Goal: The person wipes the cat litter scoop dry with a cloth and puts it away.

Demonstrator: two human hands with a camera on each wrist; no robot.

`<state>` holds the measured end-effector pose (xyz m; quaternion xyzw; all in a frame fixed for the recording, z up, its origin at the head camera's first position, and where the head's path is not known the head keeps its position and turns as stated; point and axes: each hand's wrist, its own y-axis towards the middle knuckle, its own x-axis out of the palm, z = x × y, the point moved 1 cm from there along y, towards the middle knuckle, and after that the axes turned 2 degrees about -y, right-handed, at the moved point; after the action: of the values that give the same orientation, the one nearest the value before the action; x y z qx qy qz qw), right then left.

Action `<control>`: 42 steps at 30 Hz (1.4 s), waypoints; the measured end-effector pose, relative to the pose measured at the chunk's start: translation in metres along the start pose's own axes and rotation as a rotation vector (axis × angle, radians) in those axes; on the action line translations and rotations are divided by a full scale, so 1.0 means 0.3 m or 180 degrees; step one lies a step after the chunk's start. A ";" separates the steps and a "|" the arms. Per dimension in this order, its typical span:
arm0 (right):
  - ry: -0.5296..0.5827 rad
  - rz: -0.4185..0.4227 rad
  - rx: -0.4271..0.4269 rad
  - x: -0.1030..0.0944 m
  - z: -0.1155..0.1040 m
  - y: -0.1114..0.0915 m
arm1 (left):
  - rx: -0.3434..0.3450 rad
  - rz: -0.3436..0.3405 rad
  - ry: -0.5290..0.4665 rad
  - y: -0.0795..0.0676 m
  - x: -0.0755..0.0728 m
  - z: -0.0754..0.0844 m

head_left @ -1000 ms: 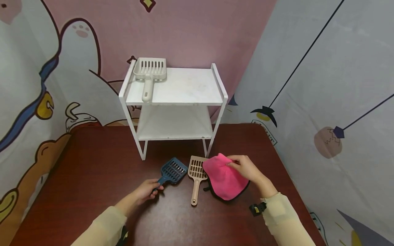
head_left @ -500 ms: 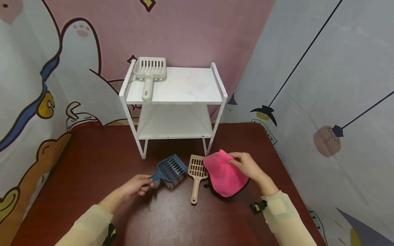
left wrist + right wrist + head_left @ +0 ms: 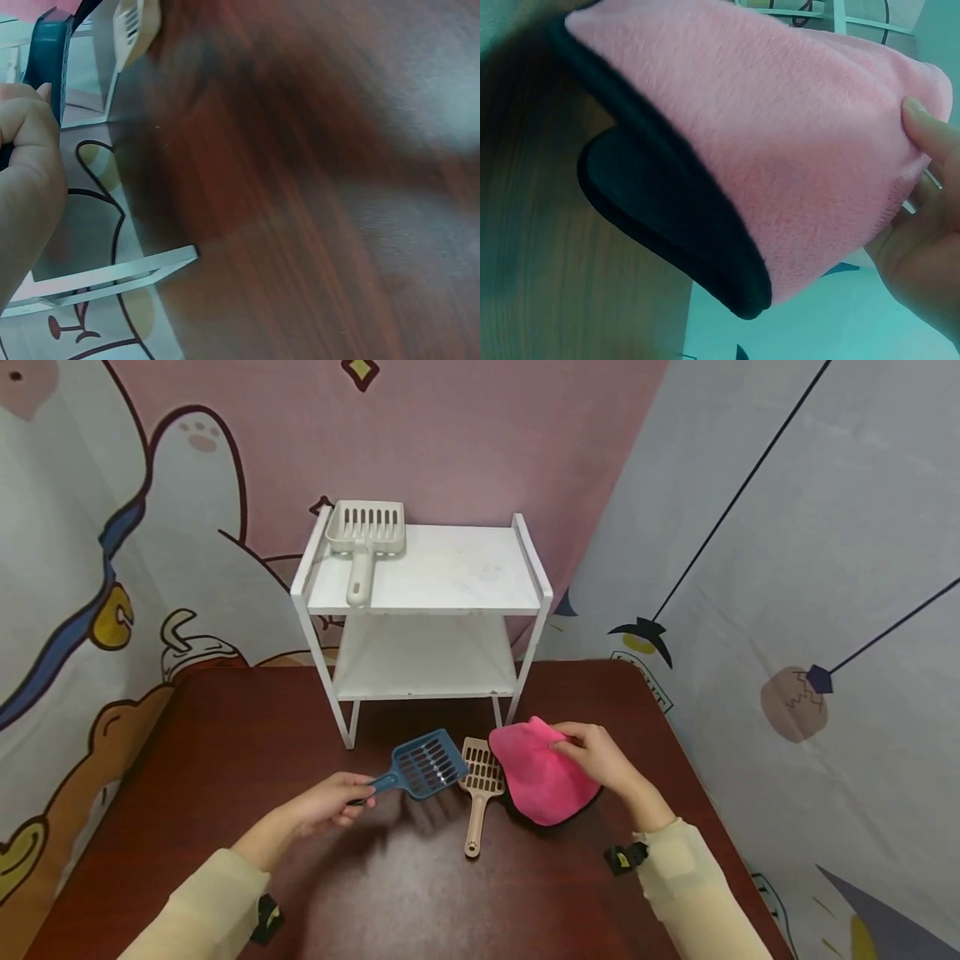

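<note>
A blue litter scoop [image 3: 429,765] is in the head view, its slotted head raised over the table with a shadow below. My left hand [image 3: 330,803] grips its handle; the left wrist view shows the curled fingers on the dark blue handle [image 3: 49,64]. Between the hands a beige litter scoop [image 3: 477,802] lies on the table, handle towards me. My right hand [image 3: 600,758] pinches a pink cloth [image 3: 542,777] by its upper part. In the right wrist view the cloth [image 3: 780,135] hangs folded, showing its black edging and dark underside, with the thumb on the pink face.
A white two-tier shelf [image 3: 427,681] stands at the back of the brown table [image 3: 225,760]. On its top tier lies a cream litter scoop [image 3: 365,539], its handle at the front edge. Painted walls rise behind and to the right.
The blue scoop has been lifted off the table, its head swinging up and level; my left hand moved left and up. The pink cloth in my right hand rose slightly.
</note>
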<state>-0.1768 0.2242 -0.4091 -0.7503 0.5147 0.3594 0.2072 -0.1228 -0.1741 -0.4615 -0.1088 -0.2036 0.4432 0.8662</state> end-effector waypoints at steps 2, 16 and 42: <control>0.0048 -0.0006 -0.0008 0.001 -0.006 0.003 | 0.0010 -0.0040 0.0024 0.005 0.004 0.012; 0.0315 -0.0049 -0.0386 0.065 -0.130 0.056 | -0.0107 -0.0245 0.0172 0.069 0.098 0.093; 0.0427 -0.0377 -0.0797 0.204 -0.225 0.065 | -0.0073 -0.0259 0.0124 0.087 0.105 0.119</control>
<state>-0.1597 0.1326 -0.4097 -0.8216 0.4334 0.3571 0.0980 -0.1412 -0.1330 -0.4311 -0.1190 -0.1960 0.4030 0.8860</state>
